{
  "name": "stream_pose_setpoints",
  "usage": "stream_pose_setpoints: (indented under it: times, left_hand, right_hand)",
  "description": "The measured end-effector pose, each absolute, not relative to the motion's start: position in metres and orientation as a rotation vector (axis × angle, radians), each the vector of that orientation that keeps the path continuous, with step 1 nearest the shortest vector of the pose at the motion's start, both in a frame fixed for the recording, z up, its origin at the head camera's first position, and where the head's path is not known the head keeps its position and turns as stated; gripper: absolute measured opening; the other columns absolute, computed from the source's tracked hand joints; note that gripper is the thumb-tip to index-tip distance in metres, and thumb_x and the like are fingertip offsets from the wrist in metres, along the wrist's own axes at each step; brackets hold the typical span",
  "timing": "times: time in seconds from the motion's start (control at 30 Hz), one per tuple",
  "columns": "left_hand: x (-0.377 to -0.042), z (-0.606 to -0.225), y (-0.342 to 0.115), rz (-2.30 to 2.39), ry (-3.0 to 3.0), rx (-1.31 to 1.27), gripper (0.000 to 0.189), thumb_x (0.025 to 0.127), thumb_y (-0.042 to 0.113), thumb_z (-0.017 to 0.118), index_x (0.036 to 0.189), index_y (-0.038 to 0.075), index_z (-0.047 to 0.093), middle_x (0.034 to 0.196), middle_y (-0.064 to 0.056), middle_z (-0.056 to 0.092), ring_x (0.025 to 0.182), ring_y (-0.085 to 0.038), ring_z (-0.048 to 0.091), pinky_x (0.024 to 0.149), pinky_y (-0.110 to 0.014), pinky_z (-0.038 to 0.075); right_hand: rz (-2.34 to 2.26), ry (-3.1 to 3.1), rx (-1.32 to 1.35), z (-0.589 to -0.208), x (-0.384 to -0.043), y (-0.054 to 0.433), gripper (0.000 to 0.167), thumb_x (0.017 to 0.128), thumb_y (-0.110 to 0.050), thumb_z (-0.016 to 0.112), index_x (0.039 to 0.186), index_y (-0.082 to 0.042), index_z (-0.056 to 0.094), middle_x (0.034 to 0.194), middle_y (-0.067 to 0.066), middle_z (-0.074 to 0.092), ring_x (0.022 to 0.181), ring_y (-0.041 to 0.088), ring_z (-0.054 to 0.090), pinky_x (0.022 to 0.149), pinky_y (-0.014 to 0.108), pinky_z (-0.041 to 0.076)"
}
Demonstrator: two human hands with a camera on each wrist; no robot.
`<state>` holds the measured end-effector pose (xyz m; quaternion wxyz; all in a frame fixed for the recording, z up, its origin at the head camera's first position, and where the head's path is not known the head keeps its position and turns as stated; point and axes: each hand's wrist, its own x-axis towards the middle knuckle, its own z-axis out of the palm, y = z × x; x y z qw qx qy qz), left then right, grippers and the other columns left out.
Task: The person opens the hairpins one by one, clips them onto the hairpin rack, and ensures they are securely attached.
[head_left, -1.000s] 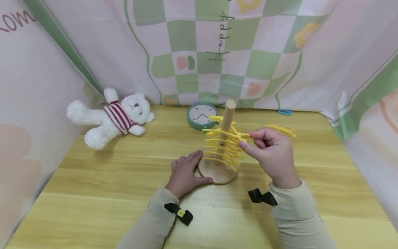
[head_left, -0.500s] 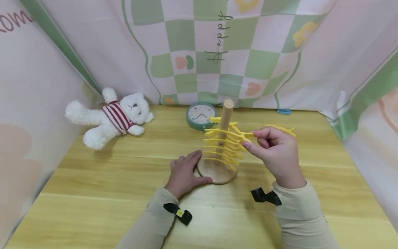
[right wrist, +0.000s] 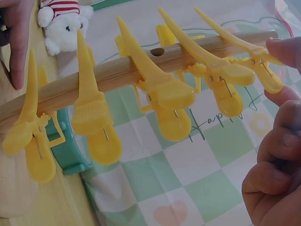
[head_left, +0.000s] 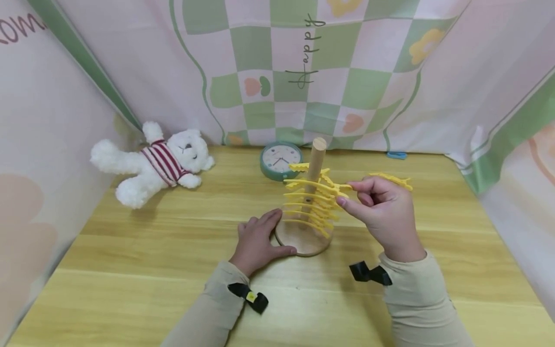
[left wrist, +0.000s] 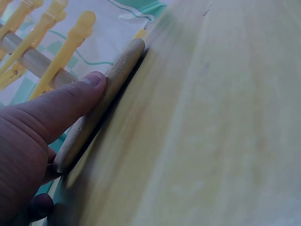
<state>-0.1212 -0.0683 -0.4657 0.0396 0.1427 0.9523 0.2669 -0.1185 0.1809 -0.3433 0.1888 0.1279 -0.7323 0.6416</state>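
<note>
A wooden post (head_left: pixel 318 161) rises from a round base (head_left: pixel 299 245), with several yellow hair clips (right wrist: pixel 96 113) clamped across it in a row. My left hand (head_left: pixel 257 245) grips the edge of the base, its thumb along the near rim and its fingers around the left side. With thumb and index finger, my right hand (head_left: pixel 387 214) pinches the handle end of the uppermost front hair clip (right wrist: pixel 225 35), whose long arms lie across the post. The other fingers of that hand are curled in. Behind the post, another clip (head_left: pixel 299 167) points left near the top.
More yellow clips (head_left: pixel 392 180) lie on the table beyond my right hand. A green round clock (head_left: pixel 281 159) sits behind the post. At the back left lies a white teddy bear (head_left: pixel 166 161) in a striped shirt. A blue clip-like piece (head_left: pixel 396 155) is by the curtain.
My right hand has shifted slightly right, still pinching the handles of the clip on the post. The left hand stays on the base.
</note>
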Motion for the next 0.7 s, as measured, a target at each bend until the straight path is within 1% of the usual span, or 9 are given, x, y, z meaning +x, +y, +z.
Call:
stream_pose_setpoints:
  times: [0.13,0.37,0.53,0.7]
  left_hand:
    - [-0.1217,-0.4666,-0.0679,0.804,2.925,0.442,0.104,0.072,0.071,0.076,0.155,0.018,0.041,0.158,0.005,0.040,0.117,-0.026,0.050,0.094,-0.049,0.028]
    - [-0.1223,-0.4684,-0.0682,0.809,2.927,0.439,0.104,0.072,0.072,0.075,0.155,0.019,0.041,0.158,0.006,0.040,0.117,-0.025,0.050,0.093,-0.047,0.027]
    - [-0.1225,-0.4687,-0.0684,0.817,2.931,0.442,0.104,0.072,0.072,0.076,0.155,0.019,0.041,0.158,0.006,0.041,0.115,-0.025,0.050,0.092,-0.047,0.028]
    - [-0.1220,-0.4680,-0.0682,0.815,2.934,0.445,0.104,0.072,0.072,0.076,0.155,0.019,0.042,0.158,0.005,0.041,0.114,-0.024,0.050,0.092,-0.047,0.027]
  right_hand:
    - [1.805,-2.067,0.363,-0.3440,-0.1190,0.1816,0.022,0.071,0.017,0.081,0.090,0.011,0.071,0.059,-0.001,0.037,0.051,0.010,0.031,0.042,0.024,0.026]
    - [1.761,-2.122,0.338,-0.3449,-0.1206,0.1826,0.022,0.073,0.013,0.082,0.091,0.006,0.074,0.059,-0.001,0.037,0.050,0.010,0.030,0.043,0.023,0.028]
    - [1.737,-2.144,0.337,-0.3448,-0.1208,0.1821,0.022,0.075,0.010,0.083,0.095,0.007,0.073,0.059,-0.001,0.036,0.051,0.011,0.029,0.043,0.024,0.027]
    - [1.769,-2.129,0.344,-0.3458,-0.1207,0.1817,0.022,0.075,0.009,0.083,0.095,0.006,0.074,0.060,-0.001,0.036,0.052,0.012,0.031,0.043,0.024,0.026]
